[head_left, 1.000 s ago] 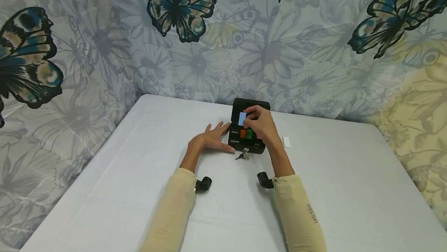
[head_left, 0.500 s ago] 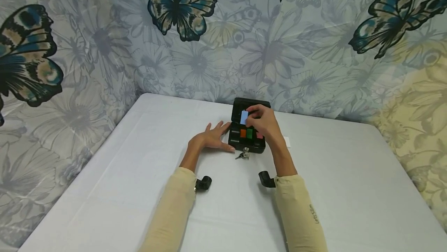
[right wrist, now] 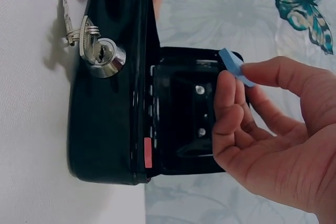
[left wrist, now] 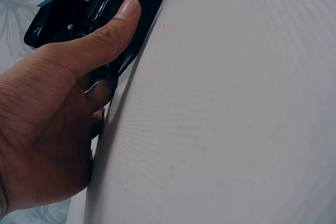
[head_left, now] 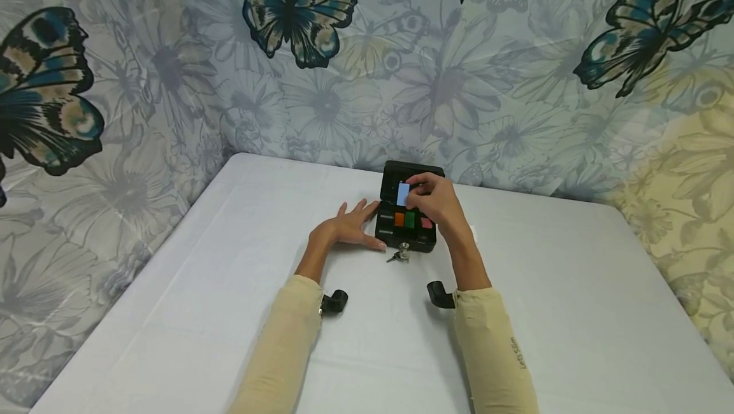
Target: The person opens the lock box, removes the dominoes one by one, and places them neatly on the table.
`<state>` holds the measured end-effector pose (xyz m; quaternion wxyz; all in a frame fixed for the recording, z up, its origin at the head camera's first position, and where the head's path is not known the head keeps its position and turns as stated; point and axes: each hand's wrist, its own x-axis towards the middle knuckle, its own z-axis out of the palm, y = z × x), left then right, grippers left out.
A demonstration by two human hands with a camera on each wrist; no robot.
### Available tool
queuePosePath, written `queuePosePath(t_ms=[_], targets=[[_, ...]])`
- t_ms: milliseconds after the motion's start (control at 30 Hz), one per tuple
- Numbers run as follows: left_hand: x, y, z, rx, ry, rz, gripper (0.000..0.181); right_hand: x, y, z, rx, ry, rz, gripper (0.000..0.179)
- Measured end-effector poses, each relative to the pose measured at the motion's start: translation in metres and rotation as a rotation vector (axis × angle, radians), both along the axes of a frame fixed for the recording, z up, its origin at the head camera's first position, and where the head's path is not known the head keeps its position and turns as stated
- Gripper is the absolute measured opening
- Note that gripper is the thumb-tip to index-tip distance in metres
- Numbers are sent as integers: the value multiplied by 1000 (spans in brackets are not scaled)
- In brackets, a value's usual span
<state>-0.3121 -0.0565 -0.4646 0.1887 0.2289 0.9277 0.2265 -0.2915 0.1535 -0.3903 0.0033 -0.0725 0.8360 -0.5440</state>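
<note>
A small black lockable box [head_left: 390, 235], like a cash box, stands with its lid [right wrist: 181, 111] raised. Orange [head_left: 399, 219], green [head_left: 410, 220] and pink [head_left: 426, 223] blocks sit inside it. My right hand [head_left: 439, 200] pinches a flat light-blue block [right wrist: 234, 68] between thumb and fingers, in front of the lid. Resting against the box's left side is my left hand [head_left: 339, 229], fingers spread and straight, with its thumb [left wrist: 118, 27] along the front corner. Keys [right wrist: 66, 14] hang from the lock [right wrist: 107, 59] at the front.
On the white table [head_left: 241, 242], a white block [head_left: 474, 233] is mostly hidden behind the right forearm. Butterfly-patterned cloth [head_left: 321, 108] hangs close behind the box. Black wrist-worn devices [head_left: 335, 301] stick out from the sleeves.
My right hand has shifted slightly to the right with the light-blue block, uncovering the pink block and covering more of the white one. My left hand and the box have stayed put.
</note>
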Motion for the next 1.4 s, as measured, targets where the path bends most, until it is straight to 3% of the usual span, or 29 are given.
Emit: queuePosePath(t_ms=[1400], targets=[[-1,0,-2,-6,13,-6,107,-1,22,8,41,-45,-24,37]])
